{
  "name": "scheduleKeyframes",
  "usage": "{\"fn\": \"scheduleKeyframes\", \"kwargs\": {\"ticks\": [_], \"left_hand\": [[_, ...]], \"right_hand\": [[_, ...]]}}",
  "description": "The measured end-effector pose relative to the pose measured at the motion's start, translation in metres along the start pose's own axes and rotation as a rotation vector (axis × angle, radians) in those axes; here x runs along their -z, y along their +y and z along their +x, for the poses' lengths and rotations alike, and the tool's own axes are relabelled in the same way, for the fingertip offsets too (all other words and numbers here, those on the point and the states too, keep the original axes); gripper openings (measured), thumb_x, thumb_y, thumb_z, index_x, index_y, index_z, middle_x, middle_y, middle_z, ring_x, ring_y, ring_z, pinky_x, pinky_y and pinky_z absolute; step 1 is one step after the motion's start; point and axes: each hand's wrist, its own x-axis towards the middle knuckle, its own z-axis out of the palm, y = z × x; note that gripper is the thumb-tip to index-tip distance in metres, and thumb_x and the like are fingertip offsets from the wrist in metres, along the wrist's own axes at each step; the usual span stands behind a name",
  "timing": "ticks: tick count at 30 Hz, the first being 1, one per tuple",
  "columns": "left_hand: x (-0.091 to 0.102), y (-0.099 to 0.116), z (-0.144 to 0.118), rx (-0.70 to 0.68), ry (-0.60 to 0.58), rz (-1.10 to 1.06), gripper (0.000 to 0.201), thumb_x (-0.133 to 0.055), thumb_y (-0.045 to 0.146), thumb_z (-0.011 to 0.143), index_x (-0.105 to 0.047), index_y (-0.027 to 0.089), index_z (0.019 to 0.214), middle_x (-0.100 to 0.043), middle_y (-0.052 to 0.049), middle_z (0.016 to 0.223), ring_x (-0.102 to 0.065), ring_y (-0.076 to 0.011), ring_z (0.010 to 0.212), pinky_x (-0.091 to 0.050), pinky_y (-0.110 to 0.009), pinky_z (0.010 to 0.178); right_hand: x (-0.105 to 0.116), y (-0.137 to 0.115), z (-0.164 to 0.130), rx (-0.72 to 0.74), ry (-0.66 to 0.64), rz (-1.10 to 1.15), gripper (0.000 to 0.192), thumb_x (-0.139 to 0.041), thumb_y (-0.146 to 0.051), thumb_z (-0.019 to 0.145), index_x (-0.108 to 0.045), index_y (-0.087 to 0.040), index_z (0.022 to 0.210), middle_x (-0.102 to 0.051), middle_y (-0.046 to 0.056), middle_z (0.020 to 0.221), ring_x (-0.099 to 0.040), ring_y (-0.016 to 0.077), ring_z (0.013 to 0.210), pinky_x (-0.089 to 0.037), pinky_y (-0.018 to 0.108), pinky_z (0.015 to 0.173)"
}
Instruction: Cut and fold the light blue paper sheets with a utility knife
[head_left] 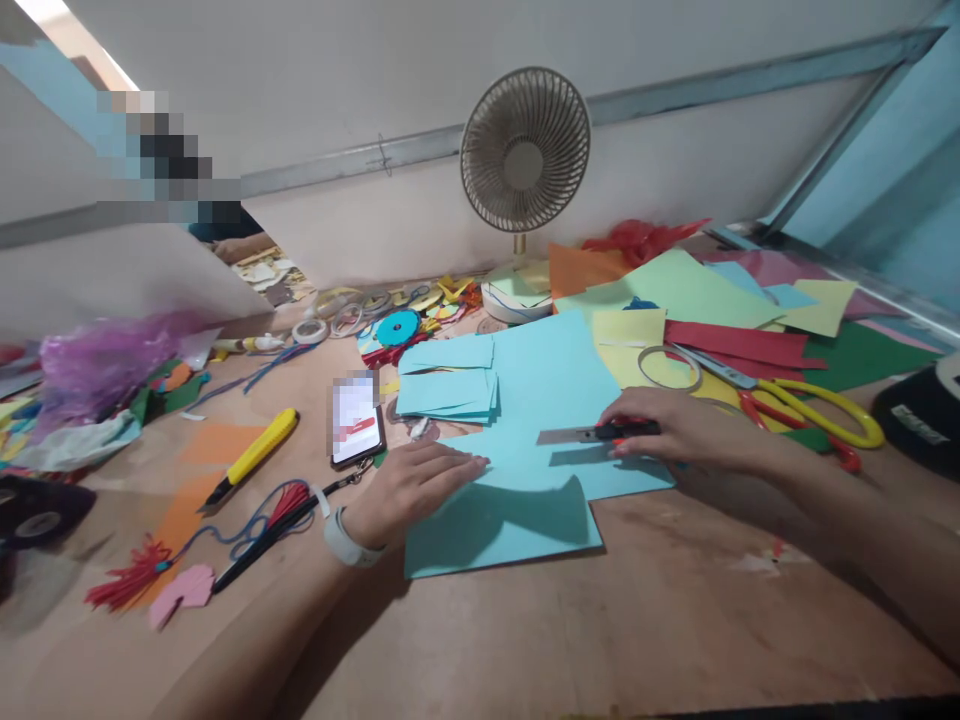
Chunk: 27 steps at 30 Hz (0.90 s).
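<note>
Light-blue paper [517, 500], smooth and folded, is being pressed flat at table centre by the left hand [409, 487], fingers together. At its three o'clock, a black utility knife [600, 433] with bare metal blade is being pinched by the right hand [690, 430].

light-blue paper sheet [525, 480] flat, knife blade [566, 435] across it
</note>
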Motion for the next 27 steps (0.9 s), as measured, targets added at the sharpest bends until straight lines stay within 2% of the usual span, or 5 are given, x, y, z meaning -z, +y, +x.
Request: {"fn": "scheduleKeyframes", "kwargs": {"ticks": [4, 7, 10, 15, 27], "left_hand": [[-0.009, 0.001, -0.003, 0.174, 0.005, 0.018, 0.039, -0.05, 0.026, 0.104, -0.044, 0.021, 0.143, -0.074, -0.008, 0.106, -0.072, -0.0174, 0.088, -0.058, -0.03, 0.081], [-0.015, 0.005, 0.001, 0.276, -0.051, 0.099, 0.059, -0.054, 0.039, 0.101, -0.032, 0.023, 0.153, -0.054, -0.015, 0.142, -0.054, -0.0281, 0.129, -0.046, -0.044, 0.106], [-0.018, 0.011, 0.006, 0.21, -0.213, 0.112, 0.067, -0.055, 0.049, 0.098, -0.029, 0.028, 0.156, -0.026, -0.011, 0.162, -0.021, -0.0353, 0.149, -0.017, -0.056, 0.12], [-0.027, 0.022, 0.008, 0.152, -0.494, -0.094, 0.098, -0.053, 0.08, 0.081, -0.023, 0.027, 0.158, -0.015, -0.011, 0.164, -0.014, -0.0364, 0.151, -0.002, -0.058, 0.121], [-0.041, 0.033, 0.002, 0.305, -0.427, -0.036, 0.096, -0.045, 0.081, 0.085, -0.022, 0.023, 0.158, -0.019, -0.014, 0.163, -0.016, -0.0366, 0.15, 0.006, -0.058, 0.12]], "right_hand": [[-0.009, -0.001, -0.004, 0.075, -0.063, -0.079, 0.031, -0.059, -0.046, 0.088, -0.072, -0.022, 0.103, -0.068, 0.009, 0.095, -0.061, 0.0264, 0.09, -0.044, 0.039, 0.077], [-0.015, 0.001, -0.011, 0.095, -0.07, -0.095, 0.027, -0.059, -0.043, 0.089, -0.072, -0.023, 0.101, -0.068, 0.008, 0.093, -0.06, 0.025, 0.086, -0.044, 0.038, 0.076], [-0.019, 0.002, -0.017, 0.108, -0.031, -0.07, 0.025, -0.059, -0.041, 0.089, -0.072, -0.024, 0.103, -0.067, 0.008, 0.095, -0.06, 0.0245, 0.089, -0.044, 0.038, 0.078], [-0.021, 0.001, -0.023, 0.116, -0.037, -0.056, 0.026, -0.061, -0.042, 0.088, -0.074, -0.025, 0.102, -0.067, 0.009, 0.094, -0.06, 0.0251, 0.09, -0.043, 0.038, 0.079], [-0.012, -0.003, -0.014, 0.201, -0.016, -0.047, 0.03, -0.057, -0.044, 0.091, -0.074, -0.025, 0.106, -0.067, 0.009, 0.094, -0.059, 0.0239, 0.088, -0.043, 0.038, 0.079]]}}
